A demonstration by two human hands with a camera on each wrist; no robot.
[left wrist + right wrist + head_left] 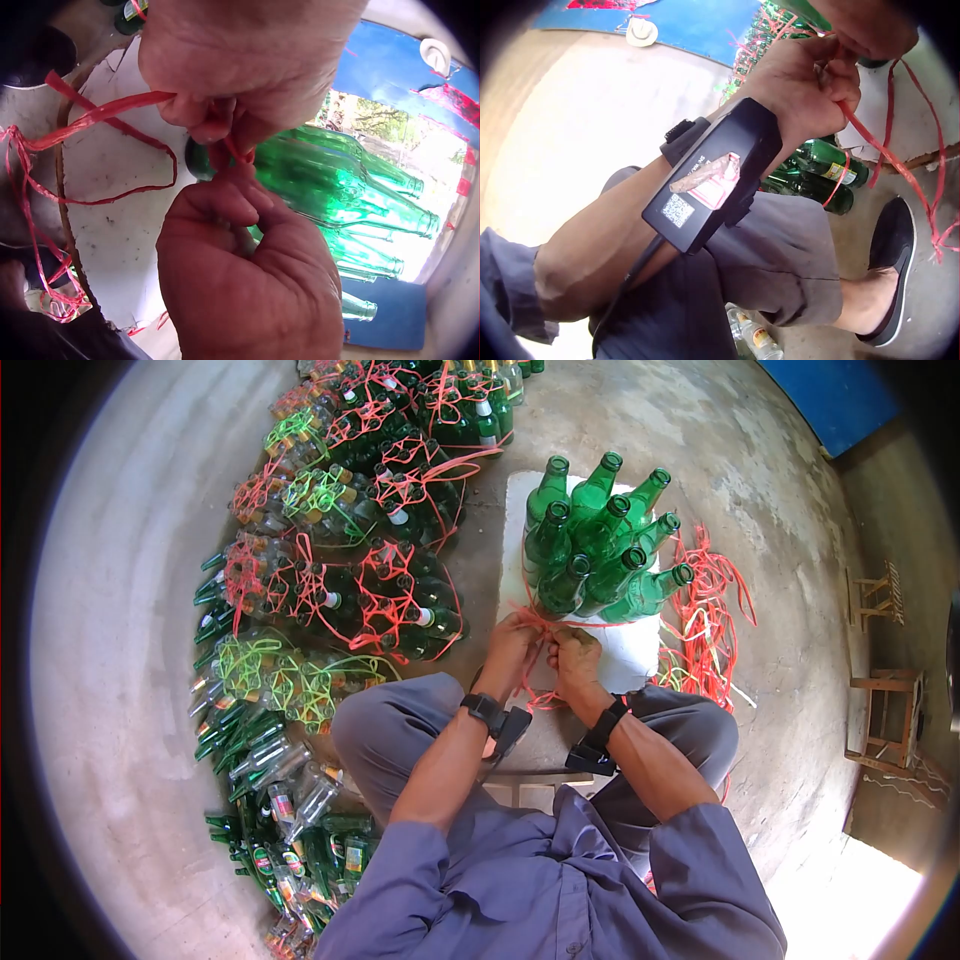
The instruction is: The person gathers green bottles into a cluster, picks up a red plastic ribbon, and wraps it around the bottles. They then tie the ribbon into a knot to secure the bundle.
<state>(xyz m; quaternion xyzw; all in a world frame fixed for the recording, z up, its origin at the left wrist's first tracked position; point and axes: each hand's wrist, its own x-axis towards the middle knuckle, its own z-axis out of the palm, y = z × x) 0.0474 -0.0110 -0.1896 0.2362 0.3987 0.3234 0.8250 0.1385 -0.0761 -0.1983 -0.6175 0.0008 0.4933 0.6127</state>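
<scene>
Several green glass bottles (606,540) stand grouped on a white board (625,650), necks up. Low round the near side of the group runs a red plastic strap (592,624). My left hand (512,650) and right hand (577,657) meet just in front of the bottles, each pinching the strap. In the left wrist view, the left hand (247,60) is above and the right hand (251,277) below, fingertips close together on the red strap (97,116). Fingers partly hide the crossing point. Loose strap ends trail toward my lap.
On the left lie bundles of bottles (410,595) tied with red and green straps, and loose bottles (300,840) nearer me. A heap of red strap (710,600) lies right of the board. A wooden stool (885,720) stands at the far right.
</scene>
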